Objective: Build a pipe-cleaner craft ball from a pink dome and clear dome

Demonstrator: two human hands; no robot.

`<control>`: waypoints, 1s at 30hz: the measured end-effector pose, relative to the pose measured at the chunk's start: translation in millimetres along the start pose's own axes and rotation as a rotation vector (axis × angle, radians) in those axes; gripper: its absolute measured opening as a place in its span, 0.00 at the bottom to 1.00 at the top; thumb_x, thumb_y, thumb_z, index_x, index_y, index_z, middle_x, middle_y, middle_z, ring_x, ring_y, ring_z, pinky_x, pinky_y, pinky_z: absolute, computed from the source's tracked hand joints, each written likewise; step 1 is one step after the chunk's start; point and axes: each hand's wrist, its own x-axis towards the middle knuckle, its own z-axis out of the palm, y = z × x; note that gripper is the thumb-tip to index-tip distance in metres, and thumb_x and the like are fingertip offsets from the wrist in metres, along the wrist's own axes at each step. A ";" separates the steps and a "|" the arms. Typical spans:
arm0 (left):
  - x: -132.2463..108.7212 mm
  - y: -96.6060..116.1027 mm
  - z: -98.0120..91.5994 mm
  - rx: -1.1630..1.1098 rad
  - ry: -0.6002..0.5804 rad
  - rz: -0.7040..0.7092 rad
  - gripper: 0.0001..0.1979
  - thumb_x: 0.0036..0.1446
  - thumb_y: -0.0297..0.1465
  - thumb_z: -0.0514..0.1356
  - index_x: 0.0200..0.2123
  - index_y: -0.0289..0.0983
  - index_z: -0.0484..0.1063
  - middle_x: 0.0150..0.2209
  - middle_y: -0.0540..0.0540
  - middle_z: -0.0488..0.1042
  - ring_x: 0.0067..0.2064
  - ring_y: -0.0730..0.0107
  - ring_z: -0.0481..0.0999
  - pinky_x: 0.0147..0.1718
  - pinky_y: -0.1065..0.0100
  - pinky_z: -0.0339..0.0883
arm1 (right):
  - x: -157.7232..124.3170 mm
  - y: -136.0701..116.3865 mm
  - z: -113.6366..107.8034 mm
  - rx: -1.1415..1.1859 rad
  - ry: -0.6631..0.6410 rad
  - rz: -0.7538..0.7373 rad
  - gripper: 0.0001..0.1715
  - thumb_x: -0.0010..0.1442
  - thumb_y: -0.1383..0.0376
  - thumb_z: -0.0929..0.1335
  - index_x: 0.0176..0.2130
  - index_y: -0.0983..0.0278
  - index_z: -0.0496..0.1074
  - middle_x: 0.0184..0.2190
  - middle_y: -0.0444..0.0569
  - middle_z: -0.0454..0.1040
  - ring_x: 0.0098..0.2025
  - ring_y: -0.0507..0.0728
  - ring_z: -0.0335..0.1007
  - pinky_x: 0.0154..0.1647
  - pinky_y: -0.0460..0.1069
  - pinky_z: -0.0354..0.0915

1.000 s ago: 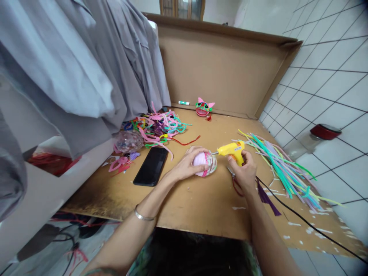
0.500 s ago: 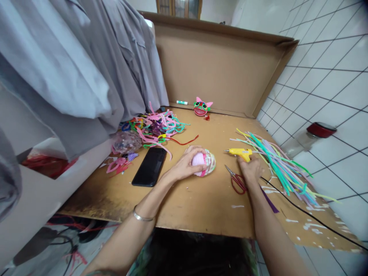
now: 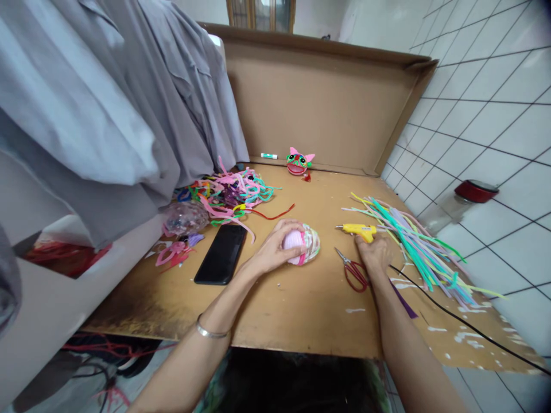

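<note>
My left hand [image 3: 279, 245] is closed around a rounded craft piece [image 3: 310, 243], wound in pink at one end and pale mixed colours at the other, resting on the table. To the right, my right hand [image 3: 373, 252] grips the handle of a yellow glue gun [image 3: 360, 230], whose nozzle points left toward the craft piece without touching it. Red-handled scissors [image 3: 353, 274] lie between the hands, close to my right wrist. Left of my left forearm lies a black phone [image 3: 220, 254].
Colourful pipe cleaners [image 3: 408, 241] are spread at the right, crossed by a black cord [image 3: 456, 327]. Tangled fuzzy scraps [image 3: 236, 192] heap at the left beneath grey cloth [image 3: 181, 86]. A finished animal-face craft [image 3: 298, 163] and a glue stick [image 3: 269, 156] are by the cardboard wall [image 3: 310, 103].
The view has shifted slightly, so most things appear a little farther left. Both hands keep their holds on the craft piece and the glue gun.
</note>
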 end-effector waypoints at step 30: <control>4.4 -10.3 0.0 -0.174 0.126 -0.164 0.21 0.51 0.38 0.64 0.48 0.38 0.69 0.50 0.43 0.71 0.50 0.61 0.71 0.51 0.60 0.65 | -62.3 -58.2 -17.1 0.748 -0.263 -0.484 0.19 0.56 0.53 0.68 0.43 0.61 0.71 0.42 0.53 0.69 0.42 0.60 0.69 0.45 0.57 0.68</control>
